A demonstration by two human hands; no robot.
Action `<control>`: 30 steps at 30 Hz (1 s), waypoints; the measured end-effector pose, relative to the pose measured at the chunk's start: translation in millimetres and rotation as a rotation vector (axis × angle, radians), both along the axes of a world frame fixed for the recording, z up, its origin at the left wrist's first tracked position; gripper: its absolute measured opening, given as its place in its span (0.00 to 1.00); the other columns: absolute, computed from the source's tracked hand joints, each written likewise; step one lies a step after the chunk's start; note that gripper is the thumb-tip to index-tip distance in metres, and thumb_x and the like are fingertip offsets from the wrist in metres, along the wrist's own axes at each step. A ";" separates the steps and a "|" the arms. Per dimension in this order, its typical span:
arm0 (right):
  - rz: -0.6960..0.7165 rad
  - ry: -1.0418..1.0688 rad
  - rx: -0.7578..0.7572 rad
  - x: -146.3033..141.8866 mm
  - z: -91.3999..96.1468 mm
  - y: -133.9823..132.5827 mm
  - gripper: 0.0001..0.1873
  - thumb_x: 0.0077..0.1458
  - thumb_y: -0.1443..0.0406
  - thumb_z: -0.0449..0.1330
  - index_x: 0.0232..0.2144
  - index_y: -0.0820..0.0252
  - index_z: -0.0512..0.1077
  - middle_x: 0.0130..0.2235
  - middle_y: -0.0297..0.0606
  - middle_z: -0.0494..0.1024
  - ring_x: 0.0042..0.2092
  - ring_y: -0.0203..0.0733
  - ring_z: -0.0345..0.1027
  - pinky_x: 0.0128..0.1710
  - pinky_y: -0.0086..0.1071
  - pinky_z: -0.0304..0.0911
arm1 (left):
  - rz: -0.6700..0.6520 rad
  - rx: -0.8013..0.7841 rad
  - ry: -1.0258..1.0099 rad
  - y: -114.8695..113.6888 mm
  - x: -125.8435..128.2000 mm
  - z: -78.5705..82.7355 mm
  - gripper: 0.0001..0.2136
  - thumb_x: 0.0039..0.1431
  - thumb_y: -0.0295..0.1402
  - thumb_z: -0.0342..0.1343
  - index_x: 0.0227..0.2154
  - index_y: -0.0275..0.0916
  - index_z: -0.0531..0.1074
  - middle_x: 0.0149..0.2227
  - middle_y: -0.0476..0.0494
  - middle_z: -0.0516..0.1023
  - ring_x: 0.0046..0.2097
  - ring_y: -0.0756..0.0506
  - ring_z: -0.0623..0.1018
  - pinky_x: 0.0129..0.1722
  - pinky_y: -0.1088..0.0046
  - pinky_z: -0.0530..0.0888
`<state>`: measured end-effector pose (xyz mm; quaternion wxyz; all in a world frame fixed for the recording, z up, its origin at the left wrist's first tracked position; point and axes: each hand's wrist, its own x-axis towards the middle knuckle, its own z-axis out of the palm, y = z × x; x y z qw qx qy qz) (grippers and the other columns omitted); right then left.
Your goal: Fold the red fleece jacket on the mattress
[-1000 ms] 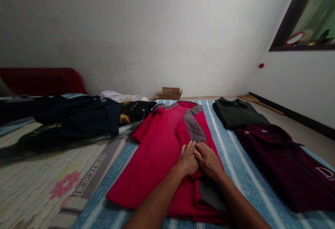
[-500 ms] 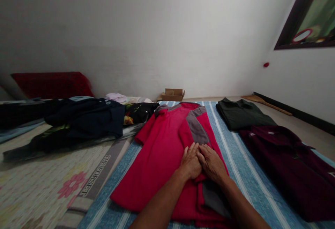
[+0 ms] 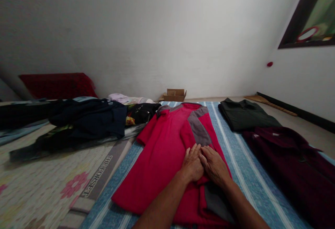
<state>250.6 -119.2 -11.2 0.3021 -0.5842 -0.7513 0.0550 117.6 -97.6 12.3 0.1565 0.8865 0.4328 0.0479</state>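
Observation:
A red shirt with grey panels lies spread on a blue striped mat, its right side folded inward. My left hand and my right hand rest side by side, palms down and fingers stretched flat, on the folded part of the shirt near its middle. The two hands touch each other at the fingers. Neither hand holds anything.
A folded dark green shirt and a maroon garment lie to the right on the mat. Dark clothes are heaped on the left over a floral mat. A small cardboard box stands by the wall, a red cushion far left.
Both hands stay flat on the red shirt. The view has swung slightly left, so everything has drifted a little to the right in the picture.

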 end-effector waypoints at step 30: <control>-0.012 0.050 0.055 -2.6 4.4 -5.0 0.18 0.62 0.59 0.46 0.49 0.58 0.67 0.50 0.43 0.72 0.54 0.45 0.62 0.57 0.44 0.53 | -0.007 0.031 -0.023 -0.6 -0.4 -1.9 0.29 0.59 0.40 0.38 0.62 0.34 0.50 0.65 0.37 0.48 0.65 0.40 0.45 0.62 0.55 0.45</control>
